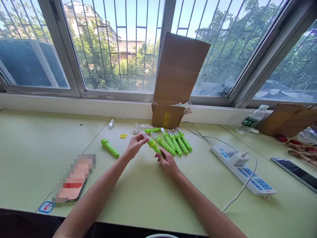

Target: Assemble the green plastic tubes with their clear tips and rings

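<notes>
A bright green plastic stick with a clear tip (pixel 153 144) is held slantwise above the table between both hands. Fingers of my left hand (pixel 135 145) pinch it at the clear upper end. Lower down, my right hand (pixel 168 162) is closed around the green handle, whose bottom end it hides. Just beyond lie several similar green sticks with clear tips (pixel 177 142), side by side. Another green stick (pixel 146 130) lies crosswise behind them. Left of my left hand rests a lone green stick (pixel 110 147), with no clear tip visible.
Loose clear caps (pixel 111 124) and yellow rings (pixel 123 136) lie further back. An open cardboard box (pixel 163 115) stands by the window. A phone (pixel 76 180) lies left; a power strip (pixel 244 170) with cables, another phone (pixel 296 172) and a water bottle (pixel 252 119) are right.
</notes>
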Motion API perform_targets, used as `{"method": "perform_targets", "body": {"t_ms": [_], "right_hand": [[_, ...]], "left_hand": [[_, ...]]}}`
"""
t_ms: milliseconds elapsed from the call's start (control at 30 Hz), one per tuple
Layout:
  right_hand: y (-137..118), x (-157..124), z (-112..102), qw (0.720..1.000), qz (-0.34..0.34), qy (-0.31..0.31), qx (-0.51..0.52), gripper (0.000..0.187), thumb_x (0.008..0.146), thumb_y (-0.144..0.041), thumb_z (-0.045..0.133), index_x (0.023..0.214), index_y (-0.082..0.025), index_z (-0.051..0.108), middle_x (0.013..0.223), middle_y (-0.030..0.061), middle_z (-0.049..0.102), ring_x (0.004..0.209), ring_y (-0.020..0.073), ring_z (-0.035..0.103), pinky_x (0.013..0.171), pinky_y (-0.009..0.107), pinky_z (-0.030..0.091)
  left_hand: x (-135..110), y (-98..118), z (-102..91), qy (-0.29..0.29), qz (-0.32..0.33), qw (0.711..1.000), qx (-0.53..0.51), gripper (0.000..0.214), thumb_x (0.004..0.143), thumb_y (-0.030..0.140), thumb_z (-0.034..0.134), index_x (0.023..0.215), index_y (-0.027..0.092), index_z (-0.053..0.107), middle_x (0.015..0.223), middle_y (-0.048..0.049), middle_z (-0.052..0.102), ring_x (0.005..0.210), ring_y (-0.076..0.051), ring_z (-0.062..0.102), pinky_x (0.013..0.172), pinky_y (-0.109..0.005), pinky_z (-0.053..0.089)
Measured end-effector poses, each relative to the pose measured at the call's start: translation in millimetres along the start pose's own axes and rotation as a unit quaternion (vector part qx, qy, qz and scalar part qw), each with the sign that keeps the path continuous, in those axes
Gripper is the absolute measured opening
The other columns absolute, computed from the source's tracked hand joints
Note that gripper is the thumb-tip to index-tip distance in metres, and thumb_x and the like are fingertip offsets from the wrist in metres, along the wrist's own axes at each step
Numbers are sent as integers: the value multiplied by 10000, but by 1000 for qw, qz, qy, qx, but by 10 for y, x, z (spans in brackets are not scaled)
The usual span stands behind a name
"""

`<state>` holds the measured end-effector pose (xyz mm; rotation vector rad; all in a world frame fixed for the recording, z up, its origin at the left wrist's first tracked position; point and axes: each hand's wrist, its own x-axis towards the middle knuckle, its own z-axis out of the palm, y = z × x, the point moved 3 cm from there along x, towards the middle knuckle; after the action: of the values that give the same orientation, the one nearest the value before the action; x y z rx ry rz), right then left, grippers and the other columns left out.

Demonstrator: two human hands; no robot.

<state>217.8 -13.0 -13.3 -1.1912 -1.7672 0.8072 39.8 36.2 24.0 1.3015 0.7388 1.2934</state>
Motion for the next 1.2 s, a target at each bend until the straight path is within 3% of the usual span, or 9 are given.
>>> {"method": "perform_targets", "body": {"t_ms": [200,300,367,867,1033,1200], "right_hand": [[-75,23,9,997,14,4,73,332,874,-484,425,854,-186,571,722,25,576,603,139,526,518,259,410],[-114,62,-3,991,2,23,134,340,866,-508,440,930,-192,547,671,-3,522,560,128,499,464,244,400],[-120,82,-17,989,-7,40,144,348,857,-515,459,952,-192,545,645,-15,498,552,127,493,458,243,408],[-111,67,24,987,-15,48,151,412,817,-549,507,1034,-199,522,765,22,553,675,158,557,527,276,479],[-103,50,13,984,-10,55,166,383,816,-514,538,1028,-199,483,838,48,594,697,160,569,575,300,492],[-117,34,-4,983,-6,56,176,389,802,-492,564,1034,-200,452,837,47,603,699,165,574,602,317,489]], "left_hand": [[-63,-69,121,-30,7,999,37,461,682,338,739,1088,164,608,901,-72,666,811,-158,612,763,-296,462],[-137,-161,353,-122,9,990,67,419,696,360,720,1045,150,619,789,-51,648,662,-133,602,666,-281,471],[-166,-186,457,-154,18,986,62,385,715,372,699,1020,152,620,804,-48,636,633,-124,592,624,-268,467],[-183,-107,386,-126,17,990,57,340,731,353,684,1006,158,640,871,-78,662,753,-165,608,687,-293,470],[-104,-107,243,-48,24,990,128,309,748,313,639,1021,168,635,863,-76,669,835,-180,611,737,-306,465],[65,-76,5,36,15,980,196,245,727,304,605,926,169,656,780,-56,668,735,-165,603,655,-282,442]]}}
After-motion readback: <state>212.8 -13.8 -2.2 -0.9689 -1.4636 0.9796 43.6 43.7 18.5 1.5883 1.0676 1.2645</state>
